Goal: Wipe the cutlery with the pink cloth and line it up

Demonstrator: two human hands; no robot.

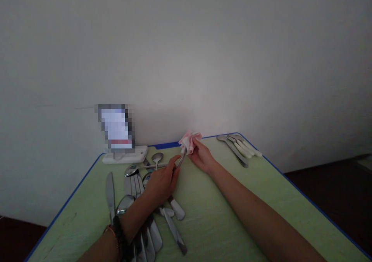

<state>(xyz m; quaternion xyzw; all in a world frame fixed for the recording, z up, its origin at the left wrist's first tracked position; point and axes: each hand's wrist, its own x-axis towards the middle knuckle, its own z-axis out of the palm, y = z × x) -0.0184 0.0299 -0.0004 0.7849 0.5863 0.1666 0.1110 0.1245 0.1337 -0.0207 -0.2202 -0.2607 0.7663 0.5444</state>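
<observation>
My left hand (pixel 162 181) is closed round the handle of a metal piece of cutlery (pixel 181 159). The far end of that piece disappears into a pink and white cloth (pixel 189 141), so its kind is hidden. My right hand (pixel 204 157) pinches the cloth around it, above the table's far edge. Below and beside my left forearm lies a loose pile of cutlery: a knife (pixel 109 190), a small spoon (pixel 157 157), a larger spoon (pixel 125 204) and a slotted turner (pixel 132 184), with several handles partly covered by my arm.
At the far right of the green table (pixel 215 215) lie a metal spoon (pixel 232 150) and several pieces with pale handles (pixel 245 149). A lit phone (pixel 116 127) leans at the back left, on a white base (pixel 124 155). A wall (pixel 186 60) stands behind the table.
</observation>
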